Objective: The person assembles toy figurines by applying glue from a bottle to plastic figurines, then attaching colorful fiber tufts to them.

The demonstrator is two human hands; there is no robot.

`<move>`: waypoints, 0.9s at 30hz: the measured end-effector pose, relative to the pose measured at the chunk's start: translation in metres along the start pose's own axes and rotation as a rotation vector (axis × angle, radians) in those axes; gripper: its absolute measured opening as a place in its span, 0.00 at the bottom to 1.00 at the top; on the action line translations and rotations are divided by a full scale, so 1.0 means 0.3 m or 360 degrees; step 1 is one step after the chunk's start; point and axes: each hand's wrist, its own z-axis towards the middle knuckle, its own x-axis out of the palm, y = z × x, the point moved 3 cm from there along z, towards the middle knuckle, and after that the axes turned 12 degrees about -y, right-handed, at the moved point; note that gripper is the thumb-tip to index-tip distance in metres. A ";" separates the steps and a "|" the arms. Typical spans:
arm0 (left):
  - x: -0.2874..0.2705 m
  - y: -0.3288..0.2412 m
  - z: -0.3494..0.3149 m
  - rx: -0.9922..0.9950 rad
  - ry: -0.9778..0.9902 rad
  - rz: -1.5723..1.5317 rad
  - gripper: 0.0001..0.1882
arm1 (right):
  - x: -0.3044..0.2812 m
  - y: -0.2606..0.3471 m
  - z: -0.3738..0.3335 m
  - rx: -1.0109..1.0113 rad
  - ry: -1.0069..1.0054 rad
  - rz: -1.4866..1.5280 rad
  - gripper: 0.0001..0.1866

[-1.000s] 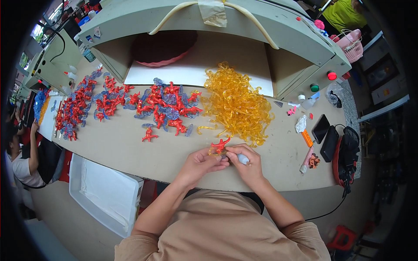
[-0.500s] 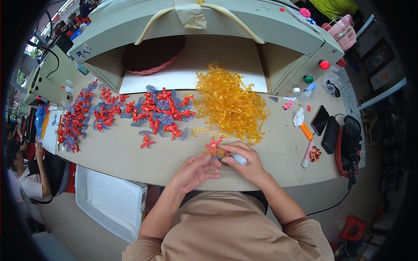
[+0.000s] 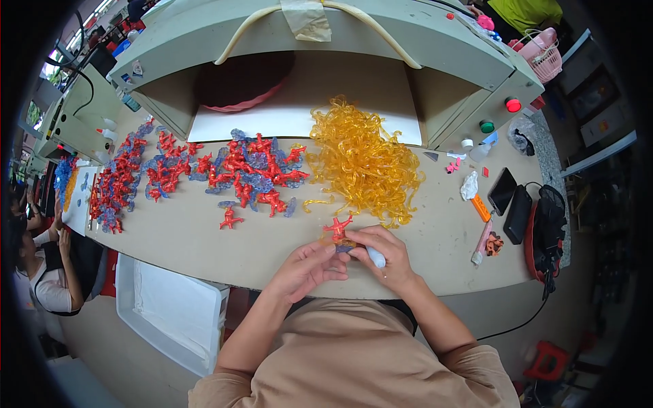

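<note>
Near the table's front edge, my left hand [image 3: 307,270] pinches a small red figurine [image 3: 337,228] by its clear purple base, thumb over the near side. The figurine stands upright with its arms spread. My right hand [image 3: 386,257] closes around a small whitish squeeze bottle [image 3: 375,257], and its fingertips meet the figurine's base from the right. The bottle's tip is hidden by the fingers. Beyond my hands lies a heap of curly yellow translucent plastic strands [image 3: 367,163]. One more red figurine [image 3: 230,217] lies on the table to the left, apart from the others.
Piles of red figurines with purple bases [image 3: 257,166] spread across the left. A grey-green cabinet [image 3: 469,68] with an open front stands behind, a dark pink-rimmed basket [image 3: 248,107] inside. Phones [image 3: 502,190] and a black bag [image 3: 544,224] lie right. A white bin [image 3: 166,313] stands below left.
My hands and the figurine stay together at nearly the same spot. The bottle in my right hand has tilted more upright. The whole view has shifted slightly.
</note>
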 end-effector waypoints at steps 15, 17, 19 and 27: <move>0.003 -0.038 -0.045 0.0132 -0.0467 0.0305 0.17 | -0.069 -0.026 -0.049 0.0866 0.0158 0.0364 0.14; 0.002 -0.038 -0.051 0.0121 -0.0479 0.0330 0.17 | -0.082 -0.042 -0.063 0.0899 0.0142 0.0358 0.14; 0.006 -0.041 -0.047 0.0103 -0.0487 0.0383 0.18 | -0.086 -0.072 -0.077 0.0927 0.0126 0.0352 0.14; 0.016 -0.040 -0.045 0.0088 -0.0543 0.0522 0.19 | -0.073 -0.103 -0.106 0.0560 -0.0409 0.0590 0.19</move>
